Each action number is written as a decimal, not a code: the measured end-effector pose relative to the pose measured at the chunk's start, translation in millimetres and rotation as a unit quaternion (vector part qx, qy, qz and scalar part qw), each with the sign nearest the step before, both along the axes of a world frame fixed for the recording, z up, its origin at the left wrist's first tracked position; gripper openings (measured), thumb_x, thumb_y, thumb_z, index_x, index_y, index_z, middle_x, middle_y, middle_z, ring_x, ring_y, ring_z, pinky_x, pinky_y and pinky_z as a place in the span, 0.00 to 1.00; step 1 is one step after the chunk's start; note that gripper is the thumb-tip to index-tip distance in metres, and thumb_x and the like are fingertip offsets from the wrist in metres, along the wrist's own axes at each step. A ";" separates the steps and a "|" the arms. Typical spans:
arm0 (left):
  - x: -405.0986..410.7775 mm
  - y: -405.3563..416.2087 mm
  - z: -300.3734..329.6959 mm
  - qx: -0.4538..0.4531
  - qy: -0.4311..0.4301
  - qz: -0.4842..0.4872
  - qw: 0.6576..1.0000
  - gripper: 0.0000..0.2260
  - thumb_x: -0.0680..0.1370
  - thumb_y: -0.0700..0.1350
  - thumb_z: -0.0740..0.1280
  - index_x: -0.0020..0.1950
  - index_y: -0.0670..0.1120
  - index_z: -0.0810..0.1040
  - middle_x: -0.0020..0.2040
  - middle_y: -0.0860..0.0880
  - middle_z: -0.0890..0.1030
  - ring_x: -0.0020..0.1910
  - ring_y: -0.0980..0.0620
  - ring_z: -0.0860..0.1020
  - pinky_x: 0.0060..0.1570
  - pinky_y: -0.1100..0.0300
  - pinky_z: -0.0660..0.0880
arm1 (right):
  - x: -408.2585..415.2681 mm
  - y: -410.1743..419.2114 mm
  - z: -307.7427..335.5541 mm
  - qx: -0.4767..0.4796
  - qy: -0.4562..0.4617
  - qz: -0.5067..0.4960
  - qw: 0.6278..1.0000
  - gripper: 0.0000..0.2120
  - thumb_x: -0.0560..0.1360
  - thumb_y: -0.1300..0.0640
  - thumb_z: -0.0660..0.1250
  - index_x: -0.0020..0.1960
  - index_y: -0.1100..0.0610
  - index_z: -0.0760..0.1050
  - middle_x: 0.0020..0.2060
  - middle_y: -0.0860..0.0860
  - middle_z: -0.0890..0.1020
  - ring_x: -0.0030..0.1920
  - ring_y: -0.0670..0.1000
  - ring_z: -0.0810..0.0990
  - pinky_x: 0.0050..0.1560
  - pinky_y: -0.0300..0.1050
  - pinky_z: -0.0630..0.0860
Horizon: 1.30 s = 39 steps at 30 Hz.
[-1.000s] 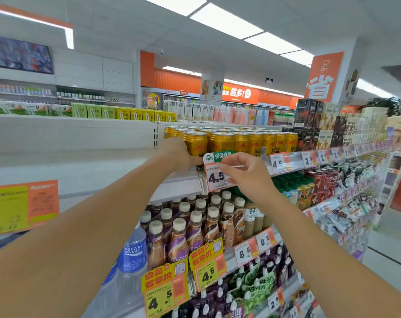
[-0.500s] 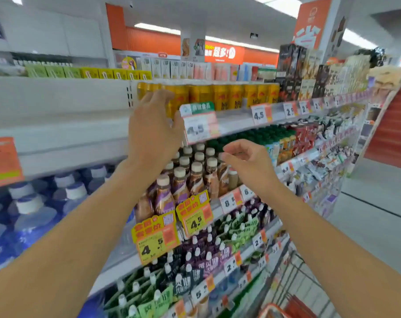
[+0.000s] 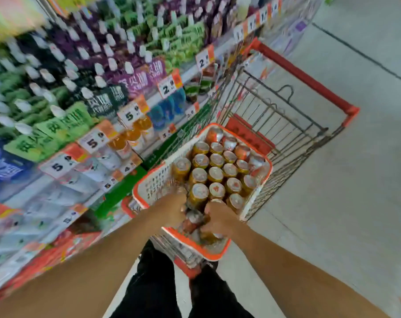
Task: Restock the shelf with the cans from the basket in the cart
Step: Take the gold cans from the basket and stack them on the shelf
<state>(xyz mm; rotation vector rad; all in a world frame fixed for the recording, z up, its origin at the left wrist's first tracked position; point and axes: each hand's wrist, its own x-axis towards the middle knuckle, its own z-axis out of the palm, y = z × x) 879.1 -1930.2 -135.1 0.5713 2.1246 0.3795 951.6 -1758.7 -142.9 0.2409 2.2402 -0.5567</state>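
- View looks down into a wire cart (image 3: pixel 286 115) with a red handle bar, standing on a grey floor (image 3: pixel 355 203) just beside the shelf (image 3: pixel 84 115).
- A white basket (image 3: pixel 153 184) with an orange rim sits in the near end of the cart; it holds the cans (image 3: pixel 215 173), gold-sided with silver tops, upright in close rows. A few orange-and-silver cans lie tilted at the far end.
- Both bare hands are down in the near end of the basket, close together.
- Left hand (image 3: pixel 172 210): fingers curled downward among the cans — whether it has actually closed on one, I cannot tell; the frame is motion-blurred there.
- Right hand (image 3: pixel 218 220): fingers wrapped over the top of a can at the near edge of the basket; grip looks closed on it, though the can itself is mostly hidden under the hand.
- Shelf rows to the left carry pouches with white caps, orange bottles, and price tags (image 3: pixel 130 114) reading 5 and 2 — all smeared by blur.
- Dark trousers (image 3: pixel 153 283) show at the bottom, between the forearms.
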 end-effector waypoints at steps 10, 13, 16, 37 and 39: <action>43.1 15.3 -43.5 -0.034 -0.058 0.003 0.998 0.15 0.76 0.44 0.67 0.62 0.43 0.72 0.56 0.42 0.77 0.55 0.42 0.77 0.49 0.51 0.76 | 45.0 -14.0 -42.8 0.136 0.061 -0.050 0.988 0.32 0.75 0.58 0.71 0.73 0.53 0.57 0.74 0.63 0.57 0.60 0.67 0.77 0.55 0.56 0.75; 46.5 18.8 -44.2 -0.044 -0.062 0.010 0.997 0.17 0.75 0.42 0.67 0.63 0.43 0.71 0.58 0.42 0.77 0.55 0.42 0.77 0.48 0.51 0.76 | 49.6 -18.7 -51.4 0.092 0.101 -0.069 0.988 0.28 0.74 0.64 0.68 0.70 0.52 0.61 0.71 0.61 0.59 0.58 0.67 0.77 0.57 0.58 0.76; 41.8 21.3 -38.3 -0.013 -0.084 0.019 0.996 0.21 0.72 0.39 0.71 0.63 0.43 0.70 0.59 0.41 0.76 0.55 0.43 0.77 0.35 0.61 0.68 | 49.2 -11.7 -45.0 0.025 0.105 -0.081 0.991 0.24 0.70 0.64 0.73 0.59 0.50 0.66 0.60 0.53 0.66 0.53 0.60 0.75 0.53 0.54 0.78; -124.0 40.3 408.5 0.474 0.153 0.235 0.835 0.37 0.65 0.37 0.81 0.68 0.46 0.65 0.58 0.50 0.79 0.49 0.60 0.80 0.46 0.66 0.80 | -171.6 43.1 422.7 -0.483 0.419 -0.120 0.760 0.25 0.61 0.63 0.81 0.56 0.56 0.80 0.49 0.53 0.87 0.51 0.52 0.86 0.49 0.45 0.82; -138.8 33.0 431.5 0.491 0.174 0.247 0.817 0.34 0.66 0.37 0.80 0.66 0.46 0.67 0.58 0.47 0.80 0.48 0.57 0.81 0.44 0.63 0.80 | -188.1 37.1 448.2 -0.521 0.425 -0.121 0.730 0.23 0.63 0.65 0.79 0.56 0.58 0.80 0.51 0.58 0.86 0.51 0.56 0.84 0.51 0.48 0.83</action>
